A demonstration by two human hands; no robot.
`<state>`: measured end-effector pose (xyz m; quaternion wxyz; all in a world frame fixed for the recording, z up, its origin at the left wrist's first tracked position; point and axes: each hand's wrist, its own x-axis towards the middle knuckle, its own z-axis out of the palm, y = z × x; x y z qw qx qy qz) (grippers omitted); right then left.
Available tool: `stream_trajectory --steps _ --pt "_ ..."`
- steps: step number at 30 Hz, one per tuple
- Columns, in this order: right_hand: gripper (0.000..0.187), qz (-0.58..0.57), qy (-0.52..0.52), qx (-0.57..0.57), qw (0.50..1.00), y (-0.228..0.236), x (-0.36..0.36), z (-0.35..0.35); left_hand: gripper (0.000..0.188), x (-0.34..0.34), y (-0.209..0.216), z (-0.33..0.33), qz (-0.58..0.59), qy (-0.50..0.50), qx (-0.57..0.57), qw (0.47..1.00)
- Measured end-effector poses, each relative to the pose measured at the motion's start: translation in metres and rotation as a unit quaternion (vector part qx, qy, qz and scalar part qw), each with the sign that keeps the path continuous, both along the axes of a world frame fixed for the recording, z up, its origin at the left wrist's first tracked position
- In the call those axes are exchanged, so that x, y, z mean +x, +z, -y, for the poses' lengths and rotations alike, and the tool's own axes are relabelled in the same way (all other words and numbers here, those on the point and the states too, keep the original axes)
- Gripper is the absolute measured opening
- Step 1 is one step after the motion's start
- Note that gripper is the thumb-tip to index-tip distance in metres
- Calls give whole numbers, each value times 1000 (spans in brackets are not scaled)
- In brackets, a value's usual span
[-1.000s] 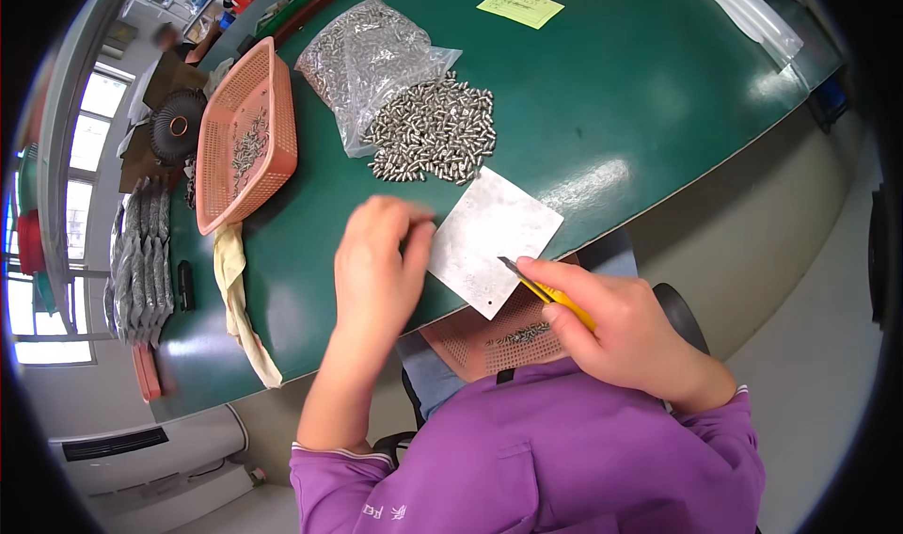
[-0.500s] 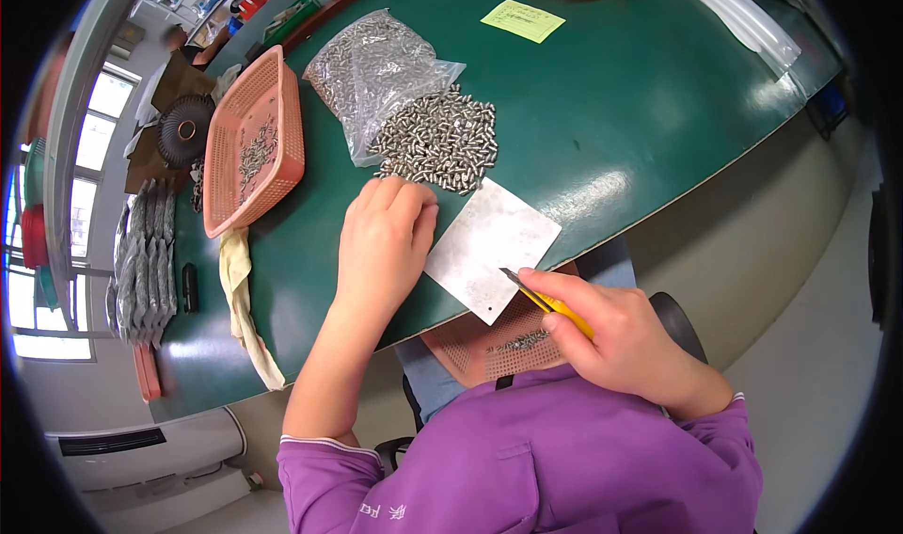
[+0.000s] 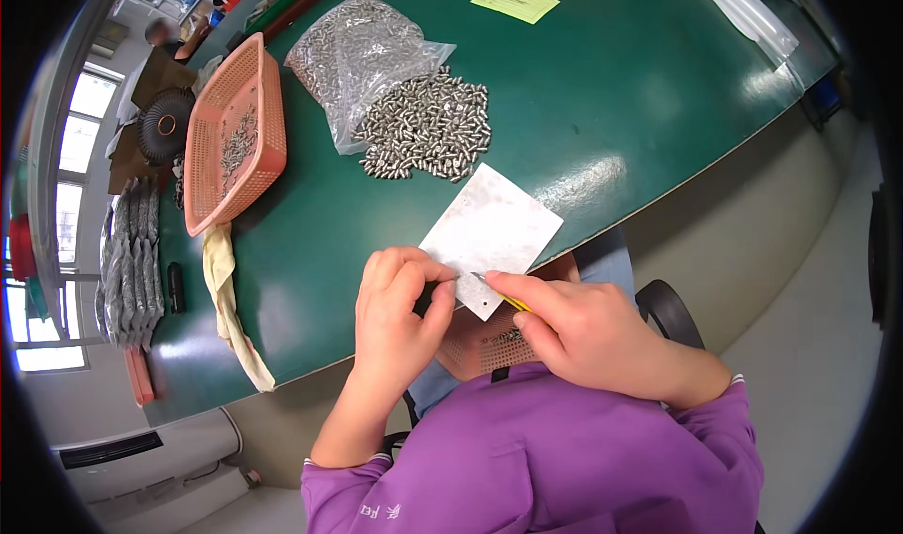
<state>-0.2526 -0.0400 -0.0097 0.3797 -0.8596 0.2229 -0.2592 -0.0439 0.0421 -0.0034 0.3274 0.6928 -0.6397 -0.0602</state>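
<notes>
My right hand [image 3: 588, 332] is closed around a yellow utility knife [image 3: 514, 302], its blade pointing left. The blade's tip is close to the fingertips of my left hand [image 3: 400, 308], which pinch a small metal part, mostly hidden. Both hands are over the near part of a white card [image 3: 499, 214] with a small dark hole near its corner. Beyond the card lies a heap of small cylindrical metal parts [image 3: 428, 125], spilling from a clear plastic bag [image 3: 362, 49] full of them. Below the hands, a pink basket [image 3: 461, 350] with some metal parts is partly covered by my right hand.
A pink perforated basket [image 3: 273, 148] with a few parts stands left on the green table [image 3: 621, 82]. Near it are a pale cloth strip [image 3: 226, 289], a black object [image 3: 176, 287] and stacked grey packs [image 3: 132, 261]. A yellow paper slip [image 3: 515, 1] lies at the back.
My left hand has come from the edge of the parts heap toward me and right, now pinching beside the blade. My right hand and the knife have shifted slightly left.
</notes>
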Motion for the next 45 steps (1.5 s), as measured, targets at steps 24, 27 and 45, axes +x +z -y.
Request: stream_trajectory --steps 24,27,45 --pt "50 -170 63 -64 981 25 13 -1 16 -2 4 3 -34 18 20 999" --pt "47 -122 45 -32 991 17 9 4 13 -2 5 -1 -4 -19 16 1000" --pt "45 28 -18 36 999 11 -28 8 11 44 0 78 152 114 -2 982"
